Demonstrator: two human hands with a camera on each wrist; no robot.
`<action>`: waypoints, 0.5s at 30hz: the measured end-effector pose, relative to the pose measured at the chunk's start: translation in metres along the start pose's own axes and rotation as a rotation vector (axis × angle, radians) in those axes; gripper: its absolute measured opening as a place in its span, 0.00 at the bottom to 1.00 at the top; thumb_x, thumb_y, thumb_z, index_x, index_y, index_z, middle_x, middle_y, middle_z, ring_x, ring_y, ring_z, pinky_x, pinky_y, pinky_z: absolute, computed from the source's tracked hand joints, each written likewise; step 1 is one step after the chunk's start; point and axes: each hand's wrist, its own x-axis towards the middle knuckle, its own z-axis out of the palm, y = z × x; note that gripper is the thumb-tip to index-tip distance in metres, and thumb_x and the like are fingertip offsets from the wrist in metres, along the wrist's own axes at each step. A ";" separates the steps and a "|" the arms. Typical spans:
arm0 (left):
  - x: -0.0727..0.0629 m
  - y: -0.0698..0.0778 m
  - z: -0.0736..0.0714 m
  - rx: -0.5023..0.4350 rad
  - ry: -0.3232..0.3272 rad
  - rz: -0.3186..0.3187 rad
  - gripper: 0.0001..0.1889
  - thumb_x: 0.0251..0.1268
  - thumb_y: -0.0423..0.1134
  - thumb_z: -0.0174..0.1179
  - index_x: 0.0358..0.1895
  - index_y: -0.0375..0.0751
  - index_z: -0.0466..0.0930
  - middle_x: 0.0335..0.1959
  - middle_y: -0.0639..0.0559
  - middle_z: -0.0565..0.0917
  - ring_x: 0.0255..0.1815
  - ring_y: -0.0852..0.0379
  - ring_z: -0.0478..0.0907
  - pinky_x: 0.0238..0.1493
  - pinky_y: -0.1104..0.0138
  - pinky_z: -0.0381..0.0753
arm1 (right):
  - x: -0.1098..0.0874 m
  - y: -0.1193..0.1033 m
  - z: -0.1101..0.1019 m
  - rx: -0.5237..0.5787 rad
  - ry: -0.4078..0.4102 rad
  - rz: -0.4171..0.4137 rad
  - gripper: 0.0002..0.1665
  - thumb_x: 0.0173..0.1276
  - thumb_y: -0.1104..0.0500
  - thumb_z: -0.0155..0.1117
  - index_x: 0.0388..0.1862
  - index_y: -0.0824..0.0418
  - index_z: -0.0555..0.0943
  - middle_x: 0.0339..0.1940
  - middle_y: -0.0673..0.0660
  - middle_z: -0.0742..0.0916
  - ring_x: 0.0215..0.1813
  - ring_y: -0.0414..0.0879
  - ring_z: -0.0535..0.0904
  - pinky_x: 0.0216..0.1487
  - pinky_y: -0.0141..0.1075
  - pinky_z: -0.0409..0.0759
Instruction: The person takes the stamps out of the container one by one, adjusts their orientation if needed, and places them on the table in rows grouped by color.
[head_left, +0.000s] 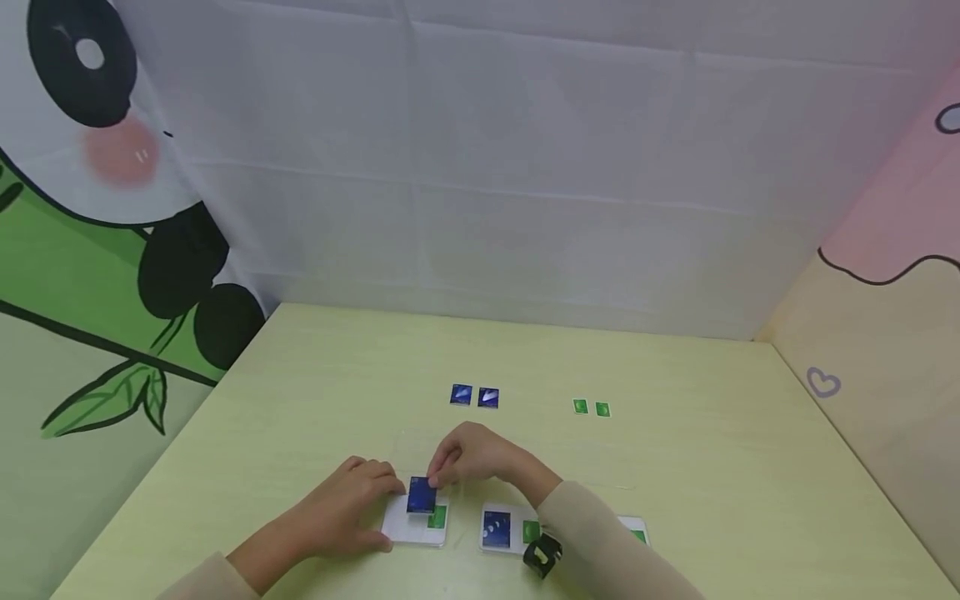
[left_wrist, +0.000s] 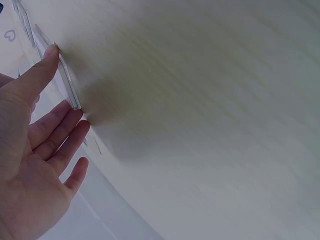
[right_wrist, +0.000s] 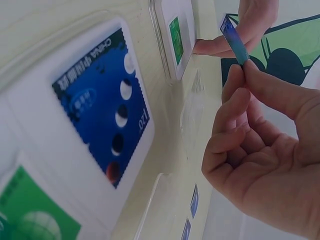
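My right hand (head_left: 476, 452) pinches a dark blue postage stamp (head_left: 422, 495) between thumb and forefinger, over the left white card. In the right wrist view that stamp (right_wrist: 234, 40) is seen nearly edge-on, tilted. The left white card (head_left: 405, 529) lies in a clear plastic case and bears a green stamp (head_left: 437, 517) on its right side. My left hand (head_left: 345, 508) holds this case at its left end, thumb at the near corner and fingers at the far corner. In the left wrist view, thumb and fingertips meet the case's edge (left_wrist: 67, 80).
A second cased white card (head_left: 516, 542) carries a blue moon-phase stamp (head_left: 497, 529) and a green one. A third card (head_left: 628, 522) is partly behind the right sleeve. Farther back lie two blue stamps (head_left: 461, 394) and two green stamps (head_left: 581, 406), behind clear plastic pieces (head_left: 615, 486).
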 end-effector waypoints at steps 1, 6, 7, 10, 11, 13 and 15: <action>0.000 0.000 0.000 -0.001 -0.002 -0.001 0.29 0.41 0.56 0.74 0.48 0.46 0.81 0.45 0.57 0.82 0.48 0.58 0.75 0.55 0.56 0.70 | 0.000 0.000 0.000 -0.001 -0.003 -0.001 0.02 0.57 0.62 0.72 0.30 0.59 0.87 0.27 0.52 0.88 0.28 0.38 0.75 0.31 0.28 0.70; 0.001 0.001 0.001 0.003 -0.003 -0.006 0.29 0.41 0.56 0.74 0.48 0.45 0.81 0.45 0.56 0.82 0.48 0.58 0.75 0.56 0.55 0.71 | 0.000 0.002 -0.002 -0.004 -0.006 0.012 0.02 0.58 0.61 0.71 0.30 0.59 0.87 0.26 0.51 0.88 0.28 0.39 0.75 0.30 0.28 0.70; 0.001 0.001 0.001 0.005 -0.003 -0.006 0.29 0.42 0.56 0.74 0.48 0.45 0.81 0.45 0.56 0.82 0.48 0.58 0.75 0.56 0.55 0.71 | 0.000 0.002 -0.003 -0.002 -0.006 0.013 0.02 0.58 0.61 0.71 0.30 0.59 0.87 0.27 0.51 0.88 0.28 0.40 0.75 0.30 0.28 0.70; 0.002 0.001 0.001 0.005 -0.008 -0.007 0.29 0.42 0.56 0.74 0.48 0.45 0.82 0.45 0.57 0.82 0.48 0.59 0.75 0.56 0.55 0.70 | 0.001 0.003 -0.004 0.015 -0.010 0.010 0.02 0.58 0.61 0.71 0.30 0.60 0.87 0.27 0.53 0.89 0.28 0.40 0.75 0.30 0.28 0.70; 0.002 0.001 0.001 0.002 -0.012 -0.008 0.29 0.42 0.56 0.74 0.48 0.45 0.82 0.45 0.57 0.82 0.48 0.59 0.75 0.56 0.55 0.70 | 0.002 0.004 -0.004 0.020 -0.010 0.008 0.02 0.58 0.62 0.71 0.31 0.60 0.87 0.28 0.54 0.89 0.28 0.41 0.75 0.30 0.28 0.70; 0.002 0.001 0.000 -0.004 -0.020 -0.013 0.29 0.42 0.57 0.74 0.48 0.45 0.82 0.45 0.57 0.82 0.48 0.59 0.75 0.56 0.55 0.71 | 0.002 0.005 -0.004 0.028 -0.009 0.009 0.02 0.58 0.62 0.71 0.31 0.60 0.87 0.28 0.54 0.89 0.28 0.41 0.75 0.30 0.29 0.70; 0.003 0.001 0.000 -0.012 -0.029 -0.021 0.29 0.42 0.57 0.74 0.48 0.45 0.81 0.45 0.57 0.82 0.48 0.59 0.75 0.56 0.55 0.71 | 0.003 0.006 -0.004 0.030 -0.005 0.012 0.02 0.58 0.62 0.71 0.30 0.60 0.87 0.27 0.54 0.89 0.28 0.41 0.75 0.30 0.29 0.70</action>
